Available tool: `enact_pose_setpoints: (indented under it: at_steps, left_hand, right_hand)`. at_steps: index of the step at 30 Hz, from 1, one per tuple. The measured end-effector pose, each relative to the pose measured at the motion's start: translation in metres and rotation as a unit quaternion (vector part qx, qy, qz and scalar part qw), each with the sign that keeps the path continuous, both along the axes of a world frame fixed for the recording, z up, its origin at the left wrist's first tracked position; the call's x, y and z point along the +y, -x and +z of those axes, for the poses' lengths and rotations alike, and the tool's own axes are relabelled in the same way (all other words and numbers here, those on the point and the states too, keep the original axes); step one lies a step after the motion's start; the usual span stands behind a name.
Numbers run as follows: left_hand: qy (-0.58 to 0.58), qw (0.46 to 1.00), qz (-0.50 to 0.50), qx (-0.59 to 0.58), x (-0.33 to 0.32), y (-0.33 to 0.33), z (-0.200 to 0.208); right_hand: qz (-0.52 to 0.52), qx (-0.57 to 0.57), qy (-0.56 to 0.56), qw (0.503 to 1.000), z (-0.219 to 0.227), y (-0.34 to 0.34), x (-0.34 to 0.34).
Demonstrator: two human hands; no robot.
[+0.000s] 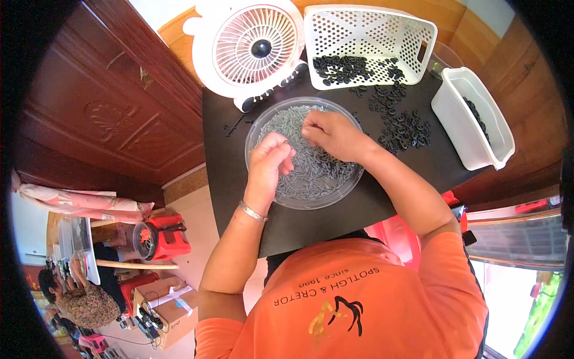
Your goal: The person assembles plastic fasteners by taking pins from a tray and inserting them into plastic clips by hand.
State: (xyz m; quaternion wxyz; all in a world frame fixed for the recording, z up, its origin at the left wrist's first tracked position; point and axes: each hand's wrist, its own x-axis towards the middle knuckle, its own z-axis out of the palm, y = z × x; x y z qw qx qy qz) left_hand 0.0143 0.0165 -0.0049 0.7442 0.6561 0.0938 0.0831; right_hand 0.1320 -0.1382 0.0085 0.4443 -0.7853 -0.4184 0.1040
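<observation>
A round clear tub (254, 173) holds a heap of small thin grey pieces (308, 185), perhaps screws or pins. Over its left side is my left hand (270, 160), thumb and fingers pinched together. A tiny dark bit shows at those fingertips, too small to name. My right hand (335, 136) reaches over the right side of the tub, its fingers curled closed just above the grey pieces. Whatever it may hold is hidden. The two hands are close together but apart.
Loose black plastic parts (405, 128) lie on the dark table (287, 233), right of the tub. Behind stand a white fan (261, 49) and a tipped white basket (371, 36) with more black parts. A white bin (457, 119) is at right. Another person (86, 305) sits far left.
</observation>
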Motion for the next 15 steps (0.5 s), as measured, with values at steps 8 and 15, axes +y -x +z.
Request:
enact_pose_setpoints:
  at_steps: [8, 15]
  left_hand:
    - [-0.091, 0.994, -0.002, -0.052, -0.011, -0.001, -0.001]
    - [-0.115, 0.987, -0.031, -0.103, -0.013, 0.003, -0.002]
  right_hand:
    - [0.048, -0.035, -0.031, 0.998, -0.001, 0.007, 0.001]
    - [0.054, 0.011, -0.001, 0.998, 0.003, 0.017, 0.003]
